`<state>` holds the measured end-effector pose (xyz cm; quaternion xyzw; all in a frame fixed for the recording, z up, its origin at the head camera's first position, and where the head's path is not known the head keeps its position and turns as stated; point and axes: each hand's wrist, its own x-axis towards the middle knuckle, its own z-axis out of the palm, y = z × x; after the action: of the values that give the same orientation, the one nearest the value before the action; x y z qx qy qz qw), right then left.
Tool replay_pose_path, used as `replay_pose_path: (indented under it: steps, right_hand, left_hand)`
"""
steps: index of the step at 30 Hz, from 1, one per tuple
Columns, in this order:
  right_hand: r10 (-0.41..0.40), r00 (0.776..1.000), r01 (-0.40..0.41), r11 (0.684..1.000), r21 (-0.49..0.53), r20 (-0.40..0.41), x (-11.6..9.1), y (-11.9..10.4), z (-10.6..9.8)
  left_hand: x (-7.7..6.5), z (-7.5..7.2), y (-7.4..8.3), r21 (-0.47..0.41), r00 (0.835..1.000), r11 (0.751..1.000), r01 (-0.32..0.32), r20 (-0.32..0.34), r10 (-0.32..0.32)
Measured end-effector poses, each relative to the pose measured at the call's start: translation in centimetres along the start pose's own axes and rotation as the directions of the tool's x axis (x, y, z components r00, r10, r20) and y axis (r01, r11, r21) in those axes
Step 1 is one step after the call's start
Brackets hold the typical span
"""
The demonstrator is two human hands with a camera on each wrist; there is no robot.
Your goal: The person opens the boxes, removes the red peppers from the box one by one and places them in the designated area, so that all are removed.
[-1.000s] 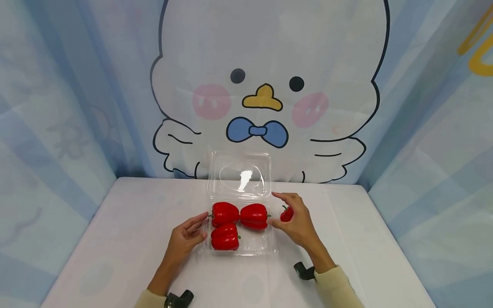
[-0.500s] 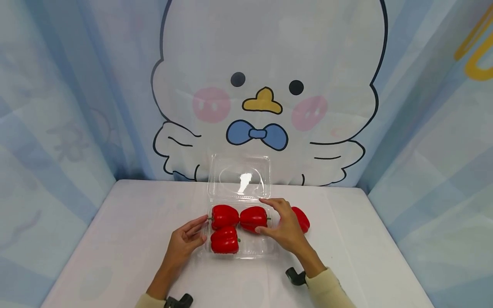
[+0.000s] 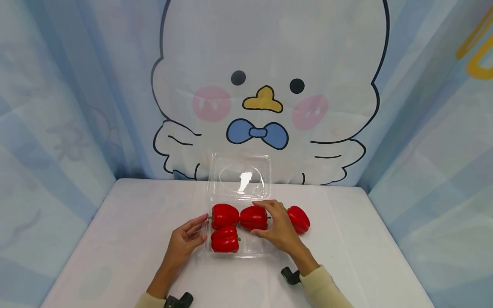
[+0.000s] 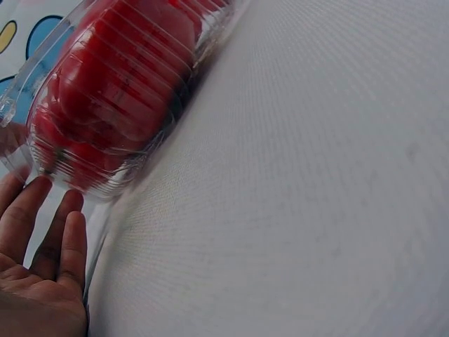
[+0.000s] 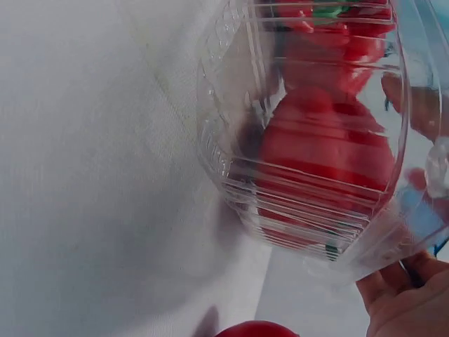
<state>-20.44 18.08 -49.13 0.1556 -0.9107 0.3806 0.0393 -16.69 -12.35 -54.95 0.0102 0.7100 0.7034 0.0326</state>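
Observation:
Three red bell peppers lie in a clear plastic clamshell box (image 3: pixel 252 253). My right hand (image 3: pixel 283 229) reaches over the box's right side. Its thumb and fingers spread around the right-hand bell pepper (image 3: pixel 253 217), fingertips right at its far and near edges; the pepper rests in the box. My left hand (image 3: pixel 184 239) is at the box's left wall, fingers nearly straight with fingertips at the wall; in the left wrist view these fingers (image 4: pixel 22 219) show below the box end. The upper left bell pepper (image 3: pixel 225 215) and lower left bell pepper (image 3: pixel 224 239) sit inside it.
A fourth bell pepper (image 3: pixel 298 220) lies on the white table (image 3: pixel 215 282), behind and right of my right hand. The box's lid (image 3: pixel 239 175) stands raised at the back. Behind it hangs a curtain (image 3: pixel 265 51) with a printed cartoon bird.
My right hand has moved left, away from the pepper on the table and over the right-hand pepper in the box. My left hand and the box have stayed in place.

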Motion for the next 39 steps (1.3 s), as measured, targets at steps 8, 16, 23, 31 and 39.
replay_pose_path:
  steps: [8, 16, 23, 31, 39]
  right_hand:
    - [0.008, 1.000, -0.008, 0.999, -0.046, -0.001, 0.3, 0.0, 0.5]
    - [0.028, 0.999, -0.027, 0.997, -0.068, 0.015, 0.6, 0.2, 0.9]
    - [0.012, 1.000, -0.010, 0.994, -0.109, 0.014, 0.9, 0.4, 1.1]
    - [-0.004, 1.000, 0.005, 0.995, -0.099, 0.006, 0.9, 0.4, 1.3]
    - [0.008, 1.000, -0.008, 0.999, -0.052, 0.002, 0.8, 0.1, 0.8]
  left_hand:
    - [0.0, 0.1, 0.1, -0.001, 1.000, 1.000, 0.015, -0.006, -0.015]
    - [0.0, 0.1, 0.1, -0.002, 1.000, 1.000, 0.015, -0.010, -0.015]
    - [0.0, 0.0, 0.0, 0.003, 1.000, 1.000, 0.009, -0.007, -0.009]
    - [0.0, 0.0, 0.1, -0.002, 1.000, 1.000, 0.013, -0.002, -0.013]
    - [0.1, 0.0, 0.0, -0.001, 1.000, 1.000, 0.012, -0.002, -0.012]
